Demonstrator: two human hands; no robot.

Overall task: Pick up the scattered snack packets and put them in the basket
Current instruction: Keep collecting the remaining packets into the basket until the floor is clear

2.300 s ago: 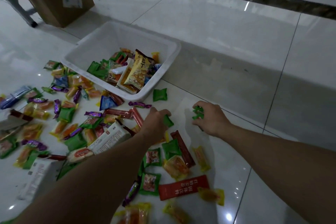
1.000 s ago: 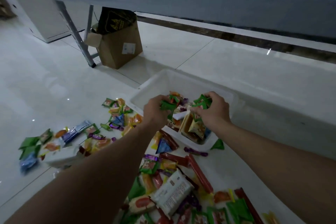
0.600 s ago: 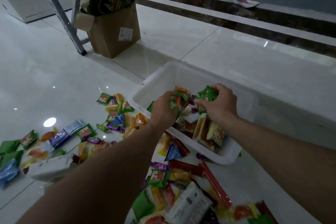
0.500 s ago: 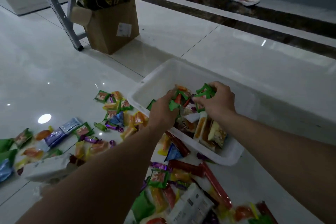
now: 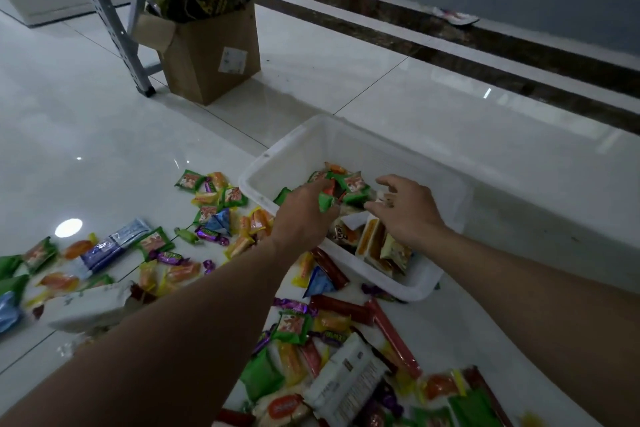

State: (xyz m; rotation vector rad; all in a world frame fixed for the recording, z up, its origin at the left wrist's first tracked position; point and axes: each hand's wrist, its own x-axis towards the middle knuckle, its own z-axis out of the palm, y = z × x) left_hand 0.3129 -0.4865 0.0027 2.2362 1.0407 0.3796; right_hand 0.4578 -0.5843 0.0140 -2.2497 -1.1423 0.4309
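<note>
Nearest, snack packets [image 5: 346,371] litter the glossy floor [image 5: 104,135], the lowest cut off by the frame edge. Beyond, over the white basket [image 5: 426,284], the left hand [image 5: 304,218] pinches a green packet [image 5: 325,201], its palm hidden. The right hand [image 5: 408,211] is spread, fingers loose, holding nothing. Far left stands a cardboard box [image 5: 207,55].
</note>
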